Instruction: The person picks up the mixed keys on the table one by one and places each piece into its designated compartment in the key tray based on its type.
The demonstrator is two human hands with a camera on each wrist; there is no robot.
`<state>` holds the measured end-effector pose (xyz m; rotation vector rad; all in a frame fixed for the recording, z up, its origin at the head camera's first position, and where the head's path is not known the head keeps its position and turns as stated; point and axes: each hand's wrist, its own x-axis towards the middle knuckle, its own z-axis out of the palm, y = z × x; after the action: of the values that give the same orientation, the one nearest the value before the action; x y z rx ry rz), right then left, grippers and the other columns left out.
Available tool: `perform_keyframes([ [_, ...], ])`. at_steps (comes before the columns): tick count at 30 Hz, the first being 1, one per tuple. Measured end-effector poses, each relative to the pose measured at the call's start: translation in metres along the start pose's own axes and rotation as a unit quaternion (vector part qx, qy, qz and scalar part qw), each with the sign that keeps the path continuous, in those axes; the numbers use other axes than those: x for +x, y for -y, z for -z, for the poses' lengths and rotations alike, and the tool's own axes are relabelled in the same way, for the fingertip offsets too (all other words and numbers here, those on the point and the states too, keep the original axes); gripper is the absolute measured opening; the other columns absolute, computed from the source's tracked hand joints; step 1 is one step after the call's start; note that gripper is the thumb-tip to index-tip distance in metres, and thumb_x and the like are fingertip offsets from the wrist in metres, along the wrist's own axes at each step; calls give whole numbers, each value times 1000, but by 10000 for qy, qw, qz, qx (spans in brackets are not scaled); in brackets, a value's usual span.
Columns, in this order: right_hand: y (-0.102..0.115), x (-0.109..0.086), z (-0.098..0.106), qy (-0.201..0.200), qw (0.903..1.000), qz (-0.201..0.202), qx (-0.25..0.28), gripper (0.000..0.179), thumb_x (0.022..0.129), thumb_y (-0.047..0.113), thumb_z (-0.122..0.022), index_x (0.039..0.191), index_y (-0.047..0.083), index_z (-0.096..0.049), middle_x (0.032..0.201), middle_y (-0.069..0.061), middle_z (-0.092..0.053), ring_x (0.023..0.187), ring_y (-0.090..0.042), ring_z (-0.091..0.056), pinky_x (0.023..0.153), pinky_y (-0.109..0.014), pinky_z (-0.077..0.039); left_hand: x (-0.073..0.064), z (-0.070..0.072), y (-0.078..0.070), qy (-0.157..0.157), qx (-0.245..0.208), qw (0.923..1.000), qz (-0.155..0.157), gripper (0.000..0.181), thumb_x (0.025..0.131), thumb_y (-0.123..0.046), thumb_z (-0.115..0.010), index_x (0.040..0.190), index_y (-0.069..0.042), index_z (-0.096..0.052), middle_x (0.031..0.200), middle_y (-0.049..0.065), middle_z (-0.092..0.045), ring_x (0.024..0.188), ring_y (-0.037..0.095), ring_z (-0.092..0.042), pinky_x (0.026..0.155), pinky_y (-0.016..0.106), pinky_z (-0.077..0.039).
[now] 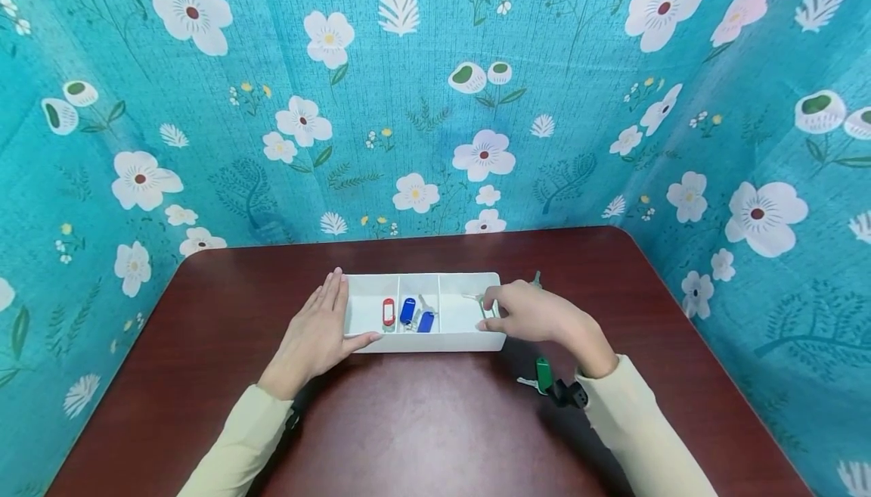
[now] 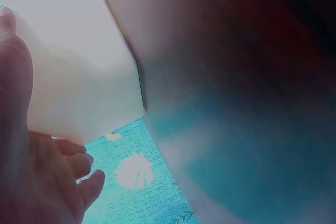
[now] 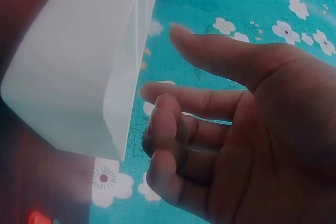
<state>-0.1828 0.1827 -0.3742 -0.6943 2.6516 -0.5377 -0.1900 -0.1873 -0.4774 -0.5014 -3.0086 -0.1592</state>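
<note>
Touching a white, rectangular three-compartment tray (image 1: 422, 343) near the far edge of the dark-red table (image 1: 435, 414) with straight-fingered left hand (image 1: 316, 336); curving right hand (image 1: 534, 311), with thumb and fingertips apart, near a metal key (image 1: 471, 296) in the right compartment.

"What was the table (image 1: 422, 421) like?"
"Dark red-brown and shiny, with rounded far corners."
"And on it?"
"A white tray (image 1: 422, 342). Nearer the front, off to its right, lay a green tag (image 1: 543, 371) with a key (image 1: 527, 383)."
"Anything else?"
"Something greenish (image 1: 537, 279) past the tray's right end, partly hidden, and something red (image 3: 39, 217), cut off at the right wrist view's edge."
</note>
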Motion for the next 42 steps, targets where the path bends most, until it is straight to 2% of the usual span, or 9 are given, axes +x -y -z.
perform_keyframes([
  [4,-4,-8,-7,-172,9997,-109,104,32,97,30,-76,118,6,-71,71,2,-63,60,-9,-51,60,-26,-46,-1,0,1,-80,21,10000,-51,119,89,-79,-59,165,5,-22,174,24,-21,162,41,-25,129,54,-32],
  [8,-7,-18,-11,-362,9988,-247,211,23,96,30,-78,108,11,-73,77,4,-67,63,-9,-54,59,-27,-47,-1,1,0,-4,17,10000,-37,119,89,-79,-58,165,5,-19,175,24,-19,163,41,-23,129,53,-31],
  [11,-10,-24,-15,-473,9983,-234,267,18,94,29,-79,99,14,-73,81,7,-70,66,-8,-54,59,-26,-47,-1,1,0,85,-8,10000,-20,119,90,-79,-57,166,4,-18,175,23,-17,163,41,-21,130,53,-30],
  [17,-17,-31,-23,-636,9974,-171,297,17,95,30,-79,93,14,-71,77,8,-66,64,-7,-53,58,-24,-46,-1,0,0,53,-67,10000,-20,119,90,-79,-57,165,4,-19,176,23,-17,163,41,-21,130,53,-31],
  [27,-29,-44,-32,-1012,9944,-297,105,21,95,30,-79,103,12,-71,94,4,-70,84,-7,-62,75,-30,-56,-2,-1,1,10,-82,10000,-22,119,89,-79,-59,165,5,-20,175,24,-17,163,41,-22,129,53,-32],
  [32,-38,-55,-40,-1124,9926,-461,76,26,94,30,-80,106,10,-70,97,-1,-69,85,-14,-61,74,-32,-55,-2,-1,0,83,-138,9999,22,119,90,-79,-58,165,4,-19,176,23,-15,164,40,-20,130,52,-31],
  [36,-46,-64,-47,-1099,9922,-584,112,28,93,30,-80,108,9,-71,96,-1,-68,83,-13,-58,70,-29,-51,-2,-1,-1,100,-142,9998,17,119,90,-78,-59,165,4,-18,176,23,-15,164,41,-19,130,52,-30],
  [39,-51,-69,-51,-1071,9917,-689,146,31,93,30,-81,111,8,-71,98,-2,-69,83,-13,-59,71,-29,-53,-1,0,-1,52,-164,9999,-11,118,90,-76,-61,165,5,-19,176,24,-15,163,41,-20,130,53,-31],
  [42,-54,-73,-55,-1102,9910,-742,146,33,92,29,-81,114,6,-70,103,-5,-71,89,-17,-63,76,-35,-58,-1,0,0,69,-173,9998,8,118,90,-76,-61,165,5,-19,176,23,-15,164,41,-20,130,52,-31],
])
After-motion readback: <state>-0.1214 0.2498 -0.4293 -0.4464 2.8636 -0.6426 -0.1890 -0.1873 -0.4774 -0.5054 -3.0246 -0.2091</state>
